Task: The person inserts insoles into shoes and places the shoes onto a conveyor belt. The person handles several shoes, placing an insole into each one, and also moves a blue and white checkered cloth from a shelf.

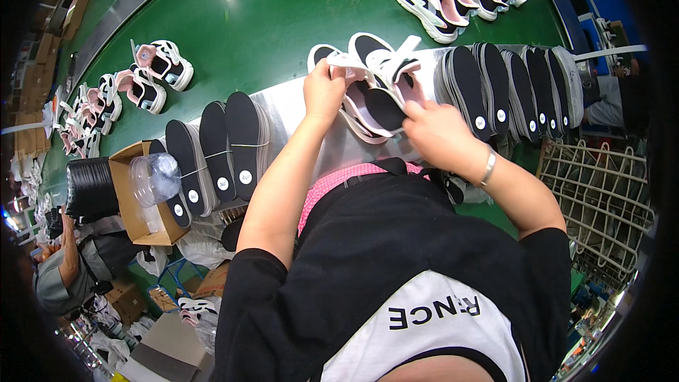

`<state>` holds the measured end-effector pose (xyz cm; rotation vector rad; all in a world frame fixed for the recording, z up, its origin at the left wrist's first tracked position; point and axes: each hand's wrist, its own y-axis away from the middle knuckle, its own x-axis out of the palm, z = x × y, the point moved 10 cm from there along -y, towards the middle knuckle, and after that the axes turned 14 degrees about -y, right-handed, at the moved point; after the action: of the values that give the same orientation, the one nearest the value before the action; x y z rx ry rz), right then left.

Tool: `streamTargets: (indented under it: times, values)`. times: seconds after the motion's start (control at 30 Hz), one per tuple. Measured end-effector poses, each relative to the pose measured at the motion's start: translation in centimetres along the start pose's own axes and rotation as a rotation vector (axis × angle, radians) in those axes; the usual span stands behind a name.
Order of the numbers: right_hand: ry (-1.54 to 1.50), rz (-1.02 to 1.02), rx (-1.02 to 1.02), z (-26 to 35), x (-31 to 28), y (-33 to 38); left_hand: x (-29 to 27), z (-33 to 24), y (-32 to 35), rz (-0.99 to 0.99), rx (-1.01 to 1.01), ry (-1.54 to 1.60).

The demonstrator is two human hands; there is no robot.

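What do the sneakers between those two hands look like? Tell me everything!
The pair of sneakers has black, fabric-like toe panels, white trim and pink lining. They are side by side over a pale, shiny strip, toes pointing away from the person. A white strap-like piece sticks up from the right one, and a black rounded piece, perhaps an insole, shows toward the person. The left hand pinches a white edge; the right hand is at the heel end.
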<state>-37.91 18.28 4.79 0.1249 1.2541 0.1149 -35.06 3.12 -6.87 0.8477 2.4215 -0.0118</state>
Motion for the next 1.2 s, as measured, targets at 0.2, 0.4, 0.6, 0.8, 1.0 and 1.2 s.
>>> streamTargets:
  times: [0.2, 0.4, 0.6, 0.8, 1.0, 1.2]
  values:
    - [-0.139, -0.143, 0.264, -2.3, 5.9, -6.1, -0.2, -1.5, 0.2, -0.072, 0.090, -0.034]
    - [0.061, -0.156, 0.324, -0.3, 3.2, -3.3, 0.1, -0.5, 0.3, -0.033, 0.028, -0.174]
    - [0.037, 0.105, 0.364, -1.3, 4.0, -3.4, 2.0, -0.8, 0.9, 0.082, 0.201, 0.018]
    - [-0.026, 0.063, 0.276, -2.2, 7.7, -6.6, 3.0, 0.6, 1.2, 0.150, 0.231, 0.218]
    - [-0.151, 0.023, 0.314, -4.3, 9.8, -8.1, 1.8, 0.3, 1.5, 0.145, 0.241, 0.079]
    - [-0.254, 0.312, 0.328, -4.4, 11.3, -9.0, 1.8, -0.3, 1.2, 0.119, 0.297, 0.022]
